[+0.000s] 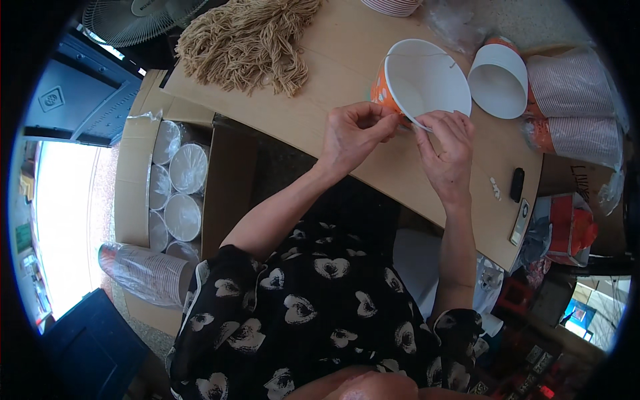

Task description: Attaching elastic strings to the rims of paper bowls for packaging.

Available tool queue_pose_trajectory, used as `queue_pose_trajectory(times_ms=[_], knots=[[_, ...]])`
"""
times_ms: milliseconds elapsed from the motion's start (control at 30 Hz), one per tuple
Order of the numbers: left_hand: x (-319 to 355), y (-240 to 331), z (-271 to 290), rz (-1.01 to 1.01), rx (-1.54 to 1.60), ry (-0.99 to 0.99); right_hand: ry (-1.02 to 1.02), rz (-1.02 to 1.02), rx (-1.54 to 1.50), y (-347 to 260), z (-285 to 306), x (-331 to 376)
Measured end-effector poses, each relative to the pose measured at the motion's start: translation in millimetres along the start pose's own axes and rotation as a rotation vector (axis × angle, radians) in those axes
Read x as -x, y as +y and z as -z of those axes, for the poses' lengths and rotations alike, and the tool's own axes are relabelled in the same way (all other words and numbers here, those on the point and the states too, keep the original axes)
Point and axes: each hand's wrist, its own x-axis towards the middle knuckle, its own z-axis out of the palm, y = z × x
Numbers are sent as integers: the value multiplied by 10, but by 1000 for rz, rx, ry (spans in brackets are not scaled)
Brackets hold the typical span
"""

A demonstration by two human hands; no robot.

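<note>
A white paper bucket (432, 80) with an orange printed outside lies tipped on the table, its mouth turned toward me. A thin tan cord (427, 55) spans the far part of its mouth. My right hand (448, 150) grips the near rim, fingers over the edge and thumb below. Just left of it, my left hand (353, 137) is closed in a pinch against the bucket's side. What sits between those fingertips is hidden. Close by on the right, another white paper bucket (499, 83) lies on its side.
A heap of tan cords (250, 43) covers the table's far left. Bagged stacks of paper buckets (573, 87) lie at the right, near a black object (517, 185). An open carton (137, 200) of wrapped buckets stands left. A fan (143, 20) is behind.
</note>
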Motion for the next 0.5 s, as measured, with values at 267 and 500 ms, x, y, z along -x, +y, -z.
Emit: queue_pose_trajectory(times_ms=[267,500], knots=[[-37,49,-33,15,5,2,-91,-15,-61,-24,112,-89],[-66,82,-29,73,-57,-35,-389,-224,-379,168,209,-396]])
